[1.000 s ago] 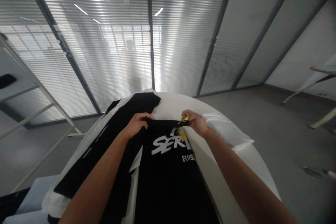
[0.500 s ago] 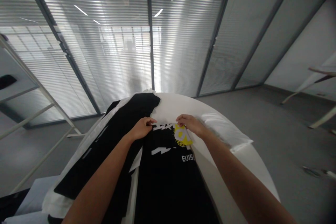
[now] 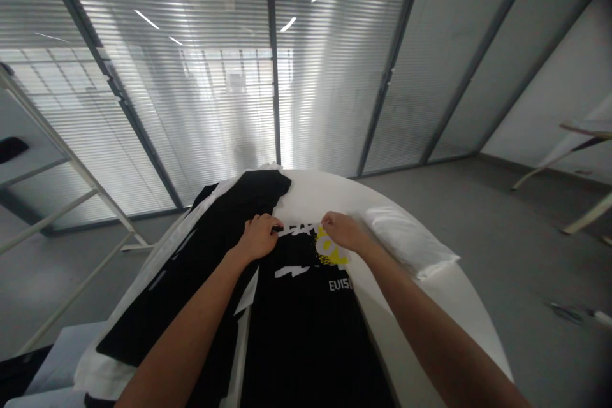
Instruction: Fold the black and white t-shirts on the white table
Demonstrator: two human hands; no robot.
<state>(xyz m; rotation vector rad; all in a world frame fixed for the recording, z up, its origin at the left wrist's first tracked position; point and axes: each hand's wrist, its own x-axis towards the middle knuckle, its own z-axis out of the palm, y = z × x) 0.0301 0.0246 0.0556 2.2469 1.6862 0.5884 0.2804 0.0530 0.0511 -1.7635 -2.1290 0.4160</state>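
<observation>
Glass partition wall with blinds [image 3: 201, 76] across the upper half of frame, grey floor to the right. White metal rack [image 3: 62, 159] at left edge.

Round white desk [image 3: 459, 306] filling lower centre. Heap of black-and-white garments [image 3: 191, 268] draped over its left side. Folded white cloth [image 3: 411, 239] right of centre, just beside the right forearm.

Black printed T-shirt [image 3: 306, 331] flat on the desk at lower centre, running from bottom edge up to mid-frame. White lettering and a yellow patch showing near its far edge, which is turned over toward the far side.

Left hand [image 3: 258, 237] at the far-left corner of the shirt, just left of centre; fingers curled shut on the fabric edge, knuckles up. Right hand [image 3: 342, 231] at the far-right corner, over the yellow patch; fingers pressed down on the fabric, exact pinch hidden under the hand, so can't tell if clamped or merely flat.

Judgement on the fold in hand: keep both corners level, same tension left and right, so the crease runs straight across. Press flat from centre outward to kill wrinkles. Avoid dragging the shirt onto the garment heap at left.

Shirt edge directly under both sets of fingers, touching; rest of the shirt below them in frame, between the forearms.
</observation>
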